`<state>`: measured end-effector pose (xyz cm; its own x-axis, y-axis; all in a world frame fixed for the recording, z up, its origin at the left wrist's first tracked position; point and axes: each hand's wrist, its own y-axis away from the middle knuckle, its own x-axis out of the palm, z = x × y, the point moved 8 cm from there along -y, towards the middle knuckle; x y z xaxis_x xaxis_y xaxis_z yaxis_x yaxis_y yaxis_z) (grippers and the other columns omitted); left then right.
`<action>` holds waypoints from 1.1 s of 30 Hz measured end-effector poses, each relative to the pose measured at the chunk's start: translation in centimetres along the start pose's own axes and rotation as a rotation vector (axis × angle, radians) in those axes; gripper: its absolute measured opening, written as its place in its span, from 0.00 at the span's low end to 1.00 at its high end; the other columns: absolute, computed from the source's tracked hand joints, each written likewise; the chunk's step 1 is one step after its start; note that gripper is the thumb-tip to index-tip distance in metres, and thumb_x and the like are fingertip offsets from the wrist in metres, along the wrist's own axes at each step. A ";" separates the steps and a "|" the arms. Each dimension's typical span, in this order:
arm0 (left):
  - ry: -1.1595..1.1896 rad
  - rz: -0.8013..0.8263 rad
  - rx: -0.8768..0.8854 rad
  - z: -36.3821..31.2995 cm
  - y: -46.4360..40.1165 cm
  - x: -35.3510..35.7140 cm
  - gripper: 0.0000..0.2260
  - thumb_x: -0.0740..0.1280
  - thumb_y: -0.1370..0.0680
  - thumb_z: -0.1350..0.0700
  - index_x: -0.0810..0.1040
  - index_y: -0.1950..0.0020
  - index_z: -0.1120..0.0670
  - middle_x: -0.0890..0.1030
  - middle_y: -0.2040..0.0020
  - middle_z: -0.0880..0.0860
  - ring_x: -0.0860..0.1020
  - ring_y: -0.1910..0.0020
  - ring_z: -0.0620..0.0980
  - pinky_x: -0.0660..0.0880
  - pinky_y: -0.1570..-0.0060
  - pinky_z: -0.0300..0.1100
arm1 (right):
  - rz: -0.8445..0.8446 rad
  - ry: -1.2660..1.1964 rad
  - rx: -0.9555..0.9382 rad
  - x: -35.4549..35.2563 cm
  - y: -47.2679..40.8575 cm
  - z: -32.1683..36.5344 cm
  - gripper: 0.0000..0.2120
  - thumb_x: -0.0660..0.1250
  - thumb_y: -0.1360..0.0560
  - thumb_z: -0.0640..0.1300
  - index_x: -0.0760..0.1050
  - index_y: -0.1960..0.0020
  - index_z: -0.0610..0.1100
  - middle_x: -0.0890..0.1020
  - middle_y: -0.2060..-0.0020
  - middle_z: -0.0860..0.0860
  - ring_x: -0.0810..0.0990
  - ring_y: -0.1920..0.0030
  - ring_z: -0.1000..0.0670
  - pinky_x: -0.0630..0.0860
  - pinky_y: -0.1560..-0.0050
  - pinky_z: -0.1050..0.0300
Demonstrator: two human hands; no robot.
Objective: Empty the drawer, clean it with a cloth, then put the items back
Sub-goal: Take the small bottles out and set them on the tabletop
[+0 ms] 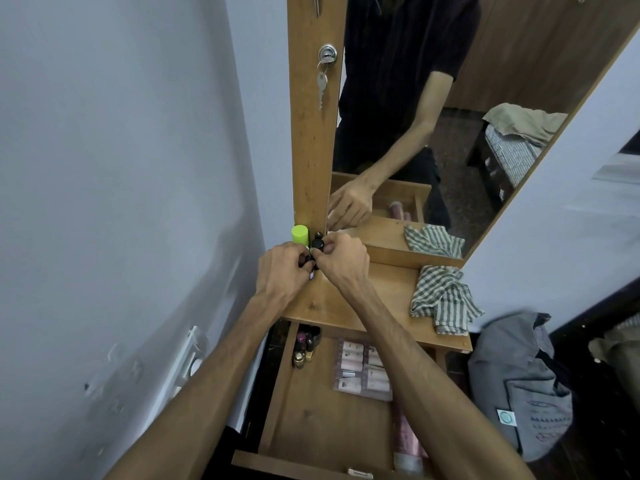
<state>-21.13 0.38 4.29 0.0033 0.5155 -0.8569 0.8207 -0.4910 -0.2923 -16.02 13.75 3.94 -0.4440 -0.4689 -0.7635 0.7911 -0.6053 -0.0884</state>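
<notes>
Both hands meet at rear-left corner of wooden dresser shelf [346,299]. Left hand [282,268] and right hand [341,254] pinch small black-capped bottles [317,244]; exact grip partly hidden. Lime-green cylindrical cap [300,234] stands just beside them. Green-white checked cloth [441,297] lies crumpled at shelf's right end. Open wooden drawer [311,420] below holds pink tubes [360,368] and small cosmetic bottles [304,344].

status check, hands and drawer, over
Both hands, left and right, pinching small black items on shelf corner. Drawer open, bottles and packets inside. Cloth untouched.
</notes>
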 end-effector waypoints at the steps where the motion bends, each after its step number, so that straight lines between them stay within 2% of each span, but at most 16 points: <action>1: -0.003 -0.003 -0.001 -0.1 0.1 0.0 0.07 0.73 0.25 0.50 0.85 0.51 0.52 0.85 0.54 0.52 0.80 0.57 0.52 0.78 0.57 0.46 | 0.005 0.000 0.001 0.1 0.0 -0.1 0.11 0.73 0.29 0.53 0.82 0.49 0.50 0.86 0.57 0.54 0.84 0.50 0.46 0.78 0.53 0.55; 6: -0.024 -0.027 -0.006 -0.4 0.4 -0.3 0.08 0.73 0.25 0.50 0.83 0.50 0.53 0.84 0.53 0.53 0.80 0.56 0.54 0.71 0.61 0.43 | -0.006 0.002 0.006 -0.2 0.4 -0.6 0.15 0.73 0.29 0.54 0.83 0.45 0.50 0.86 0.57 0.54 0.84 0.49 0.46 0.77 0.53 0.56; 12: 0.002 -0.048 -0.024 -0.2 1.2 -0.8 0.12 0.73 0.26 0.48 0.82 0.48 0.53 0.83 0.53 0.53 0.80 0.55 0.56 0.72 0.60 0.45 | -0.058 -0.018 -0.007 -1.3 2.0 -1.0 0.13 0.72 0.29 0.53 0.84 0.46 0.51 0.87 0.56 0.54 0.84 0.49 0.46 0.78 0.51 0.55; 15: 0.038 -0.073 -0.024 -0.1 2.2 -1.1 0.11 0.73 0.26 0.48 0.83 0.48 0.51 0.83 0.54 0.50 0.81 0.56 0.53 0.77 0.59 0.45 | -0.066 -0.035 -0.025 -1.6 3.2 -1.2 0.10 0.71 0.29 0.51 0.84 0.49 0.52 0.87 0.57 0.56 0.85 0.51 0.49 0.77 0.52 0.57; 18: 0.076 -0.084 -0.030 0.0 3.6 -1.4 0.07 0.73 0.26 0.49 0.83 0.53 0.51 0.84 0.57 0.49 0.81 0.59 0.52 0.79 0.59 0.46 | -0.065 -0.041 -0.057 -1.6 4.7 -1.2 0.08 0.70 0.30 0.49 0.84 0.53 0.53 0.86 0.61 0.57 0.85 0.56 0.52 0.75 0.57 0.60; 21: 0.074 -0.054 -0.030 0.3 5.1 -1.1 0.03 0.72 0.26 0.51 0.83 0.56 0.50 0.84 0.59 0.47 0.81 0.61 0.49 0.77 0.60 0.42 | -0.052 -0.032 -0.069 -1.2 6.2 -1.3 0.05 0.69 0.31 0.50 0.83 0.57 0.53 0.85 0.64 0.57 0.83 0.60 0.55 0.72 0.63 0.61; 24: 0.065 -0.011 -0.037 0.7 6.9 -0.7 0.01 0.72 0.28 0.54 0.82 0.58 0.49 0.82 0.62 0.45 0.78 0.64 0.48 0.76 0.63 0.41 | -0.035 -0.030 -0.071 -0.7 8.1 -1.5 0.06 0.68 0.31 0.48 0.84 0.58 0.52 0.84 0.65 0.57 0.82 0.64 0.55 0.76 0.63 0.60; 27: 0.072 0.061 -0.043 1.1 9.1 0.4 0.02 0.71 0.30 0.56 0.80 0.59 0.49 0.80 0.63 0.44 0.78 0.65 0.48 0.77 0.63 0.42 | 0.000 -0.050 -0.069 0.2 10.4 -2.0 0.06 0.68 0.33 0.47 0.84 0.58 0.51 0.84 0.67 0.56 0.82 0.65 0.55 0.77 0.63 0.60; 30: 0.067 0.144 -0.051 2.1 11.1 2.0 0.03 0.70 0.31 0.55 0.80 0.58 0.48 0.81 0.62 0.44 0.80 0.62 0.48 0.77 0.61 0.43 | 0.067 -0.028 -0.031 1.8 12.4 -3.1 0.08 0.67 0.32 0.47 0.84 0.57 0.52 0.84 0.67 0.56 0.84 0.62 0.53 0.79 0.59 0.59; 33: 0.043 0.216 -0.055 2.9 12.7 3.5 0.04 0.70 0.32 0.52 0.81 0.59 0.48 0.81 0.61 0.44 0.80 0.60 0.48 0.77 0.60 0.43 | 0.148 0.017 -0.004 3.4 13.9 -4.2 0.11 0.68 0.32 0.48 0.84 0.51 0.53 0.85 0.62 0.56 0.84 0.55 0.51 0.79 0.54 0.57</action>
<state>-12.32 -6.10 -3.70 0.2059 0.4325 -0.8778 0.8282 -0.5548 -0.0790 -4.75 6.41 -2.52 -0.3151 -0.5422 -0.7789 0.8492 -0.5276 0.0238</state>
